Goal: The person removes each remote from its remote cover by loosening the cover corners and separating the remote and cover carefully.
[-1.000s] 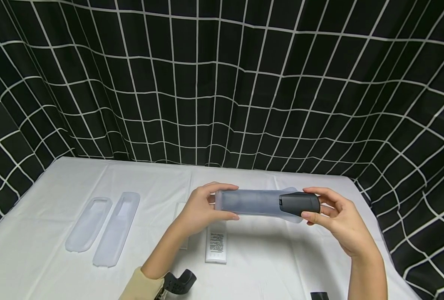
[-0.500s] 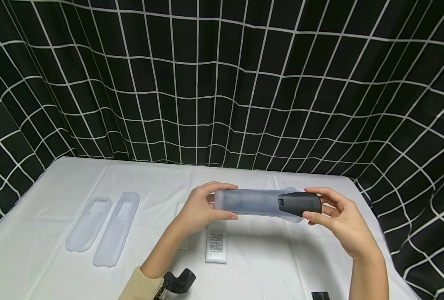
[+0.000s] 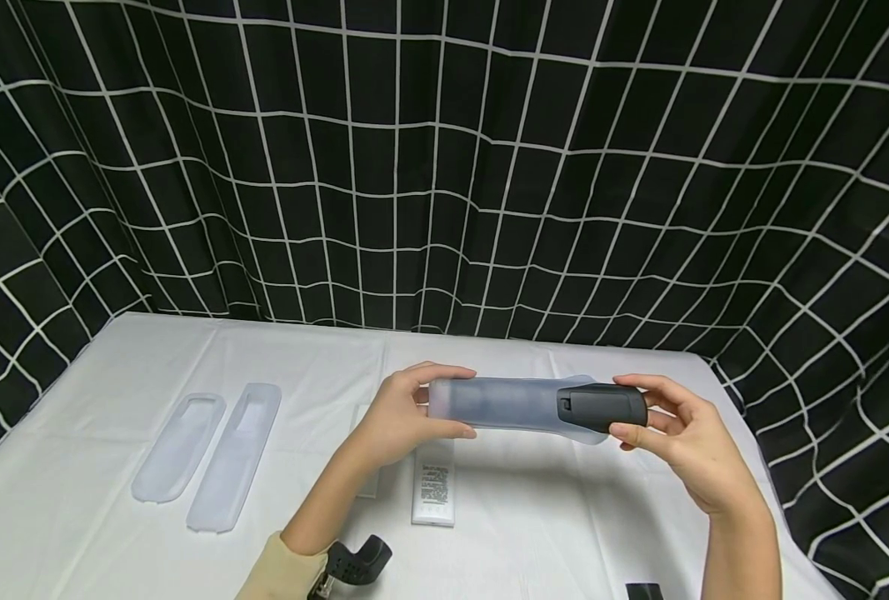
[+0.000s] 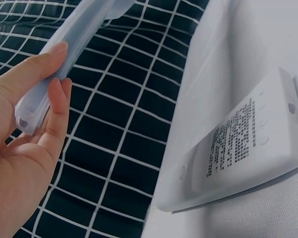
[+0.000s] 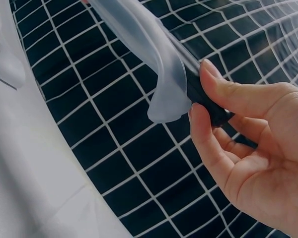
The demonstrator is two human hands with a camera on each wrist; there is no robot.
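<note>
A frosted silicone remote cover [image 3: 504, 404] is held level above the table, with a black remote control [image 3: 601, 407] partly inside it. The remote's black end sticks out at the right, past the cover's flared mouth. My left hand [image 3: 399, 421] grips the cover's closed left end between thumb and fingers, also seen in the left wrist view on the cover [image 4: 72, 42]. With thumb and fingertips, my right hand [image 3: 687, 437] pinches the remote's bare end. In the right wrist view the cover's lip [image 5: 171, 99] flares away beside the dark remote [image 5: 208, 101].
Two empty frosted covers [image 3: 177, 450] [image 3: 236, 458] lie at the table's left. A white remote-like device [image 3: 434, 487] with printed text lies below my hands. Partly behind my left forearm is a clear flat piece [image 3: 370, 486]. A black gridded curtain [image 3: 414, 167] surrounds the white-clothed table [image 3: 526, 533].
My right hand has shifted very slightly right with the remote's end. My left hand and the cover have barely moved.
</note>
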